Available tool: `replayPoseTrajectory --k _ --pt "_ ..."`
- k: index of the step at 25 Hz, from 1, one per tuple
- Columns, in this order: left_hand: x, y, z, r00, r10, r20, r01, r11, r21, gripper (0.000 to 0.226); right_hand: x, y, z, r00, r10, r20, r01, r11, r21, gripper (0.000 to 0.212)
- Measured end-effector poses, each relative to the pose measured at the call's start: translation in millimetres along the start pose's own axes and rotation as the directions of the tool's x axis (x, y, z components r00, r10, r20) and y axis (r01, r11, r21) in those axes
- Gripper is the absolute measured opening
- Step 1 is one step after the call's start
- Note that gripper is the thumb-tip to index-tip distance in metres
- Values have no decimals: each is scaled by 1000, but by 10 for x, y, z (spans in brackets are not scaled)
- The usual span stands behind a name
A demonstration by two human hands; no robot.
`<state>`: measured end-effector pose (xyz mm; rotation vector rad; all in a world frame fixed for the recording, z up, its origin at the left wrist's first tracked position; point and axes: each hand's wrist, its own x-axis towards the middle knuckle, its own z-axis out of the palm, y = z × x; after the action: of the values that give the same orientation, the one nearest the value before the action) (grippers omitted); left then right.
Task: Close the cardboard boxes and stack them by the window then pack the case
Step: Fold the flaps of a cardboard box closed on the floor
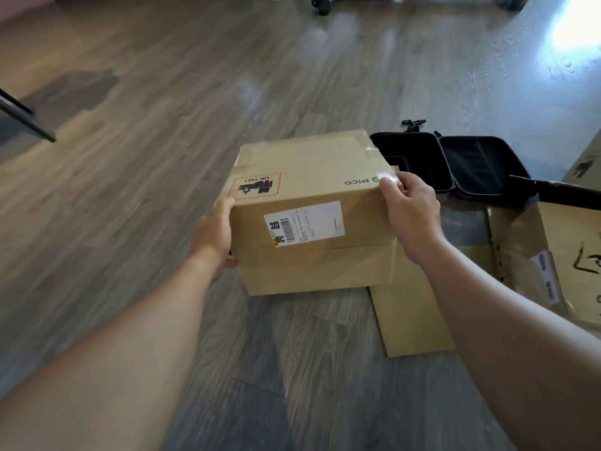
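A closed brown cardboard box (309,177) with a PICO mark, a white shipping label and a red-bordered UN 3481 sticker sits on top of a second closed brown box (318,270). My left hand (216,232) grips the stack's left side, fingers curled under near the seam between the two boxes. My right hand (408,211) grips the top box's right edge, thumb on its top corner. Behind them an open black case (455,164) lies flat on the floor.
A flat cardboard sheet (413,317) lies on the wood floor under the right arm. An opened cardboard box (559,255) with loose flaps stands at the right edge. A black wheeled stand base (416,0) is at the top. A dark table leg (26,118) is at left.
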<state>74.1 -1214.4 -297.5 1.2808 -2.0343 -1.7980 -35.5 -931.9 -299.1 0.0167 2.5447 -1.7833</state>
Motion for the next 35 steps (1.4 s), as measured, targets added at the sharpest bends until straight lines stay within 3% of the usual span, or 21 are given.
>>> replayPoseTrajectory --k 3,6,8,11,15,17,19,21,23,27,30,32,35 --pt "35 -72 -58 996 92 -9 -93 984 -150 32 -7 -25 -2 989 -131 71 121 985 124 21" --pt "103 -212 -158 989 144 25 -134 962 -236 19 -1 134 -21 980 -186 69 183 982 46 9" --pt "130 -365 -224 979 183 89 -172 978 -118 16 -69 334 0 984 -154 92 162 983 -87 11" --pt "112 -605 -298 954 271 131 -292 938 186 36 -226 671 40 994 -21 106 46 969 -242 24" --pt "158 -891 -429 964 187 191 -251 876 412 21 -397 995 77 976 45 212 66 870 -489 13" --pt "168 -963 -493 975 110 195 -190 869 457 15 -436 1081 61 967 110 231 31 847 -531 24" --pt "163 -971 -546 976 95 195 -164 913 374 17 -432 1119 43 934 226 277 -42 839 -542 27" --pt "151 -946 -585 973 56 225 -108 968 226 20 -416 1103 33 867 359 346 -174 868 -465 28" --pt "157 -929 -624 971 -15 237 -11 994 108 20 -413 1065 28 799 459 387 -374 885 -277 26" --pt "227 -897 -575 978 -143 151 155 985 -70 22 -314 888 -56 809 454 374 -525 844 110 23" --pt "242 -834 -592 963 -88 255 101 994 -40 27 -279 731 -85 803 303 513 -401 912 90 41" --pt "229 -813 -614 920 -11 391 -20 997 75 42 -278 693 -23 751 264 604 -222 964 -146 70" --pt "207 -801 -550 878 75 473 -221 940 260 65 -335 765 159 813 268 517 33 866 -500 112"
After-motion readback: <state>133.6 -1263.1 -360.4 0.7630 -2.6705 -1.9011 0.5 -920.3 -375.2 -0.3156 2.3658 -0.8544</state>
